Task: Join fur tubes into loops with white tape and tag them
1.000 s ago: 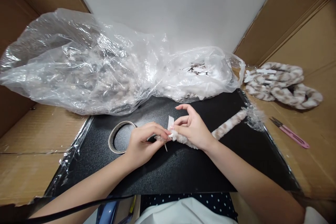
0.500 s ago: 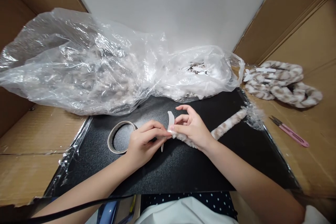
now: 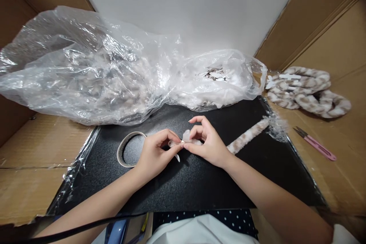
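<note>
My left hand (image 3: pixel 157 150) pinches the end of a fluffy white-and-brown spotted strip (image 3: pixel 243 138) above the black board. My right hand (image 3: pixel 211 143) is closed on the same strip, with thumb and fingertips almost touching those of the left. A small white tag (image 3: pixel 186 135) stands up between the two hands, and a narrow white end hangs below the left fingers. The fingers hide most of the spot where tag and strip meet. Past my right wrist, the strip runs on to the right across the board. Close by my left hand lies a roll of tape (image 3: pixel 121 154).
Behind the hands lie a large clear plastic bag (image 3: pixel 100 84) of furry pieces and a smaller bag (image 3: pixel 228 91) with white pieces. To the right are pink-handled snips (image 3: pixel 317 146) and furry spotted loops (image 3: pixel 314 80). Cardboard walls (image 3: pixel 337 38) flank the black board (image 3: pixel 183 194).
Both hands have closed in on each other at the strip's end. The white tag, upright before, now shows shorter and folded down between the fingers. The strip has shifted slightly left.
</note>
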